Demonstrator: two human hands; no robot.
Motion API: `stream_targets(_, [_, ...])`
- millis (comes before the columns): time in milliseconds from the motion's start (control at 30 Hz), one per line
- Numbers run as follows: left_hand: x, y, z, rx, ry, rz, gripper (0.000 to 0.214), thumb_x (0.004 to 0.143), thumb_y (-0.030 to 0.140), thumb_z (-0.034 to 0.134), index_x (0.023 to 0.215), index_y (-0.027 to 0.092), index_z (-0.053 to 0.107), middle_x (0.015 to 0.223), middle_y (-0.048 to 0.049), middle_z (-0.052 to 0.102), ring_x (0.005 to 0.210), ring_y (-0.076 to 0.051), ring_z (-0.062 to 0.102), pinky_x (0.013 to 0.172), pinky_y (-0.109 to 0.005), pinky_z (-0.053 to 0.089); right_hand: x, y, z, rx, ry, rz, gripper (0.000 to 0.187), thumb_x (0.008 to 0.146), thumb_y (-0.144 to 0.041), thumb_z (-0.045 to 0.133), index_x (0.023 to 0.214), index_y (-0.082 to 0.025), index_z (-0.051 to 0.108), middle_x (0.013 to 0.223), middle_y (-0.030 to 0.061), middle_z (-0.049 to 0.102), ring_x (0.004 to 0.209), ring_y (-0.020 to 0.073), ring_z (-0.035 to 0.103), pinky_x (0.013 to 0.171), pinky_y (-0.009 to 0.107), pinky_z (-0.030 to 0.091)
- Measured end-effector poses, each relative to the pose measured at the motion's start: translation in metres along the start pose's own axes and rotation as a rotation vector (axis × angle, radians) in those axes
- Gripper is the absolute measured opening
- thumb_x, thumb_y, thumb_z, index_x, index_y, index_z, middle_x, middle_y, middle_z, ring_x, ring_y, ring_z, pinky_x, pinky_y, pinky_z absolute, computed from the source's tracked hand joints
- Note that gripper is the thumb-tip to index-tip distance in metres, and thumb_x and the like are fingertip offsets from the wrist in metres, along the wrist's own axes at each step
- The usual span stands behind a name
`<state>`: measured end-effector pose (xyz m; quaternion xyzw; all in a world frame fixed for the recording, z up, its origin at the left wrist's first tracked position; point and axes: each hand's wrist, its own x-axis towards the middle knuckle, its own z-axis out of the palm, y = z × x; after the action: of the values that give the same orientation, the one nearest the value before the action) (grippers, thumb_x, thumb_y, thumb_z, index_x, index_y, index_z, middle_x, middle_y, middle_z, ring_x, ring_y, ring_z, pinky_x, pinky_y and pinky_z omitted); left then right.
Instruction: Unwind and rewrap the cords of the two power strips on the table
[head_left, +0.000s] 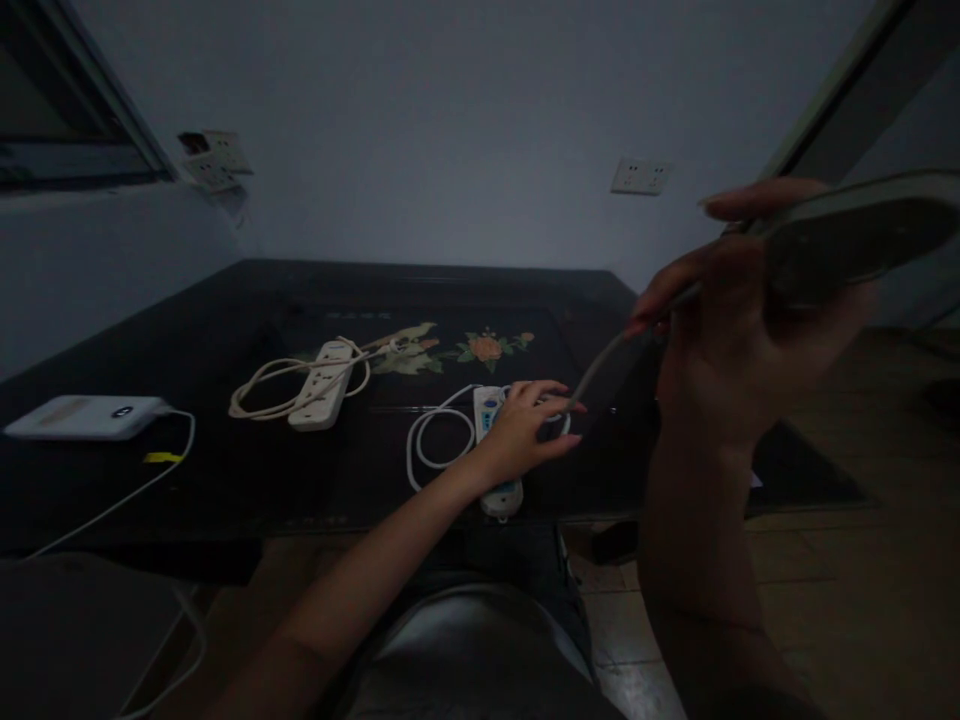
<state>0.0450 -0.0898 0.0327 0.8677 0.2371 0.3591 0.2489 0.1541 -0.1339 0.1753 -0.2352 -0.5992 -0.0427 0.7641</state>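
My left hand (525,425) lies on a white power strip (496,492) near the front edge of the dark table, fingers pressed over it and its coiled white cord (433,440). My right hand (739,320) is raised close to the camera, shut round a grey oval device (855,235). A grey cable (600,368) runs from that device down toward the strip under my left fingers. Whether a plug sits under the fingers is hidden.
A second white power strip (322,385) with a coiled cord lies mid-table. A white power bank (82,416) with a cable sits at the left. The dark table (247,470) has a flower pattern. Wall sockets (640,176) hang behind. The floor is at the right.
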Motion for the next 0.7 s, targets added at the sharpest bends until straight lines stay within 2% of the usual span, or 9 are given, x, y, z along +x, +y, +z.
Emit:
stream_targets(100, [-0.009, 0.001, -0.008, -0.017, 0.066, -0.038, 0.067, 0.079, 0.045, 0.065, 0.138, 0.025, 0.042, 0.14, -0.0124, 0.039, 0.13, -0.027, 0.033, 0.11, -0.045, 0.028, -0.005, 0.006, -0.009, -0.05, -0.037, 0.098, 0.022, 0.083, -0.045, 0.064, 0.089, -0.024, 0.064, 0.069, -0.0038, 0.056, 0.047, 0.0053, 0.054, 0.038, 0.017, 0.037])
stream_targets(167, [-0.02, -0.002, -0.022, -0.04, 0.1, -0.049, 0.064, 0.085, 0.044, 0.058, 0.142, 0.027, 0.034, 0.141, -0.0108, 0.039, 0.132, -0.025, 0.033, 0.111, -0.044, 0.028, -0.01, 0.01, -0.017, -0.107, -0.072, 0.179, 0.018, 0.084, -0.041, 0.065, 0.091, -0.025, 0.064, 0.065, -0.0035, 0.054, 0.046, 0.007, 0.053, 0.039, 0.02, 0.039])
stream_targets(233, [-0.035, -0.011, -0.043, 0.009, 0.172, -0.099, 0.054, 0.089, 0.039, 0.053, 0.139, 0.027, 0.038, 0.138, -0.009, 0.044, 0.129, -0.024, 0.037, 0.11, -0.043, 0.029, -0.015, 0.016, -0.026, -0.158, -0.105, 0.25, 0.014, 0.084, -0.037, 0.065, 0.091, -0.025, 0.065, 0.059, -0.004, 0.052, 0.045, 0.0081, 0.052, 0.039, 0.021, 0.04])
stream_targets(333, [-0.062, -0.037, -0.078, 0.153, 0.244, -0.274, 0.032, 0.089, 0.033, 0.051, 0.119, 0.022, 0.057, 0.122, -0.0077, 0.058, 0.119, -0.024, 0.048, 0.104, -0.042, 0.036, -0.021, 0.024, -0.037, -0.205, -0.156, 0.384, 0.01, 0.083, -0.031, 0.066, 0.09, -0.024, 0.066, 0.057, -0.0042, 0.054, 0.045, 0.0086, 0.051, 0.039, 0.021, 0.04])
stream_targets(433, [-0.089, -0.065, -0.101, 0.265, 0.282, -0.457, 0.03, 0.088, 0.033, 0.05, 0.113, 0.02, 0.061, 0.116, -0.008, 0.061, 0.113, -0.024, 0.053, 0.1, -0.041, 0.04, -0.028, 0.034, -0.044, -0.232, -0.211, 0.504, 0.011, 0.084, -0.03, 0.063, 0.092, -0.023, 0.065, 0.057, -0.0045, 0.053, 0.046, 0.0087, 0.051, 0.041, 0.021, 0.041])
stream_targets(567, [-0.108, -0.08, -0.103, 0.26, 0.152, -0.613, 0.038, 0.087, 0.041, 0.051, 0.114, 0.016, 0.062, 0.111, -0.01, 0.064, 0.1, -0.024, 0.06, 0.09, -0.038, 0.047, -0.035, 0.05, -0.047, -0.214, -0.311, 0.583, 0.018, 0.084, -0.026, 0.06, 0.102, -0.023, 0.059, 0.066, -0.0042, 0.055, 0.052, 0.0091, 0.053, 0.047, 0.022, 0.044])
stream_targets(700, [-0.109, -0.077, -0.089, 0.28, 0.045, -0.611, 0.04, 0.085, 0.036, 0.053, 0.12, 0.016, 0.059, 0.113, -0.0103, 0.065, 0.103, -0.024, 0.06, 0.091, -0.037, 0.046, -0.046, 0.063, -0.046, -0.173, -0.501, 0.655, 0.027, 0.081, -0.021, 0.058, 0.107, -0.024, 0.054, 0.071, -0.0031, 0.057, 0.06, 0.0127, 0.058, 0.052, 0.026, 0.046])
